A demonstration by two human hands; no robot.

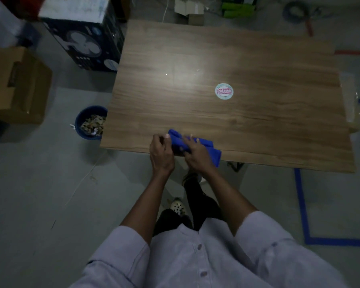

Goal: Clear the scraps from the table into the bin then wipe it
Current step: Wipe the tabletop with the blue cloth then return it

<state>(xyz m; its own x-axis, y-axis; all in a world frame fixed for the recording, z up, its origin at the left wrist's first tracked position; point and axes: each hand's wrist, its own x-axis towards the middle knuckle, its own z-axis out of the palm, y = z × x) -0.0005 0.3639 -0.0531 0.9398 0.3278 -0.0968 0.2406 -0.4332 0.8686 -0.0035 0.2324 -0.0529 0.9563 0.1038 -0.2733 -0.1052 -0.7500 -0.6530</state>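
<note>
I have the blue cloth (208, 146) at the table's (258, 121) near edge, its long axis running 10 to 4 o'clock. My left hand (161, 151) grips its 10 o'clock end. My right hand (195, 153) lies over the middle, too blurred to tell press from grip. Open wood spreads toward 12 and 2; the bin (79, 119) with scraps sits at 9.

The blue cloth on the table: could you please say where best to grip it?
Probably its middle, from above and the near side: the blue cloth lies folded in a long bundle by the table edge, so that holds the layers together.
</note>
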